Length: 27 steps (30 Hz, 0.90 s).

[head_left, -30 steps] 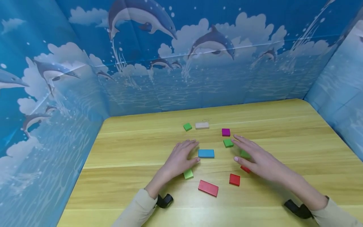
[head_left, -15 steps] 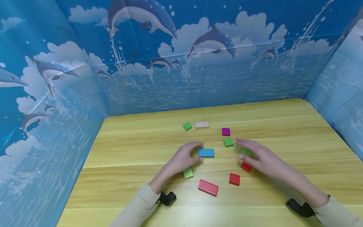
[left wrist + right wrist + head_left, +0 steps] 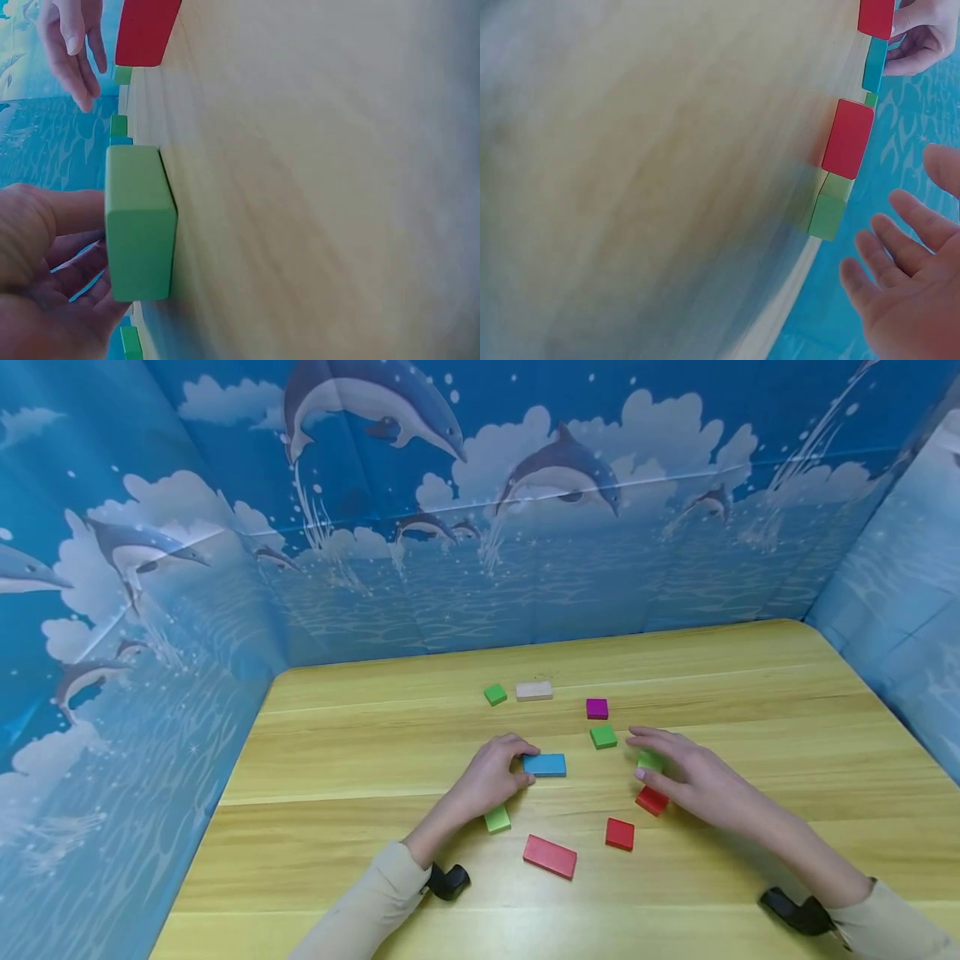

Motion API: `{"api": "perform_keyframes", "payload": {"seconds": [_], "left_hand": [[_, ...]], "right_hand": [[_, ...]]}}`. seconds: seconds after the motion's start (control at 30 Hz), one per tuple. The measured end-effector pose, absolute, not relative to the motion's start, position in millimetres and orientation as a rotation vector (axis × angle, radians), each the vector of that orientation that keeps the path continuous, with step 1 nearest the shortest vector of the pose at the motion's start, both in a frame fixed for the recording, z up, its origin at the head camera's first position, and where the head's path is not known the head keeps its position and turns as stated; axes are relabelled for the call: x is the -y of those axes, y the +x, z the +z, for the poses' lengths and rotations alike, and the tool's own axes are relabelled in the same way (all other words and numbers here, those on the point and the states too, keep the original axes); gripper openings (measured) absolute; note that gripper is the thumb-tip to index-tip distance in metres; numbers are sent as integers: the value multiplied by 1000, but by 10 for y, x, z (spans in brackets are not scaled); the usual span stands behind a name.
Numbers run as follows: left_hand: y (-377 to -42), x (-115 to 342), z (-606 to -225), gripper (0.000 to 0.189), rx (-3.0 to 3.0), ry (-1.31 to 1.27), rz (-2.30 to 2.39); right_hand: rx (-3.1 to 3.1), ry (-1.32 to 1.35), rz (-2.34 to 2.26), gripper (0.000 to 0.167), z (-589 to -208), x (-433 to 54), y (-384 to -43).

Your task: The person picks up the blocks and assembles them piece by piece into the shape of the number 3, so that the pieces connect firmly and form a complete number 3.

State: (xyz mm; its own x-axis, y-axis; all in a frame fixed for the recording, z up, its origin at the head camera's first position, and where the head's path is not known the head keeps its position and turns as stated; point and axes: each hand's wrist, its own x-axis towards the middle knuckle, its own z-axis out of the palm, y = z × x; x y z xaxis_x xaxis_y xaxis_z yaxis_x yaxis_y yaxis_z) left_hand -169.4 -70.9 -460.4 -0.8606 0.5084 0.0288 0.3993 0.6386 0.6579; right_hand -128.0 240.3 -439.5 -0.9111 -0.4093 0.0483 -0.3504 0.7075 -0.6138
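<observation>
A flat blue block (image 3: 549, 766) lies in the middle of the table in the head view. My left hand (image 3: 487, 779) has thumb and forefinger at its left end, one on each long side, pinching it. Just below that wrist lies a light green block (image 3: 497, 820), large in the left wrist view in front of the fingers. Over on the right, my right hand (image 3: 697, 781) hovers with fingers apart and holds nothing. Partly under it are a light green block (image 3: 649, 762) and a red block (image 3: 652, 801), which the right wrist view shows beside the fingers.
Near the front lie a long red block (image 3: 550, 857) and a small red block (image 3: 620, 834). Farther back are green blocks (image 3: 603, 737), a purple block (image 3: 597, 709) and a pale block (image 3: 534, 691). A dolphin-print cloth (image 3: 540, 577) borders the wooden table (image 3: 337, 735).
My left hand has come right to the blue block, its thumb and forefinger drawing together on it. My right hand has shifted slightly right and nearer, uncovering more of the red block.
</observation>
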Motion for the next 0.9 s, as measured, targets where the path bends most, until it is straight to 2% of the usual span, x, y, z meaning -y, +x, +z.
{"api": "perform_keyframes", "payload": {"seconds": [0.7, 0.9], "left_hand": [[-1757, 958, -4565, 28, -2751, 667, 1021], [-1759, 1001, -4578, 28, -2771, 652, 1012]], "right_hand": [[-2790, -573, -997, 55, -4380, -2481, -1282], [-2803, -628, -984, 47, -4408, -2540, -1301]]}}
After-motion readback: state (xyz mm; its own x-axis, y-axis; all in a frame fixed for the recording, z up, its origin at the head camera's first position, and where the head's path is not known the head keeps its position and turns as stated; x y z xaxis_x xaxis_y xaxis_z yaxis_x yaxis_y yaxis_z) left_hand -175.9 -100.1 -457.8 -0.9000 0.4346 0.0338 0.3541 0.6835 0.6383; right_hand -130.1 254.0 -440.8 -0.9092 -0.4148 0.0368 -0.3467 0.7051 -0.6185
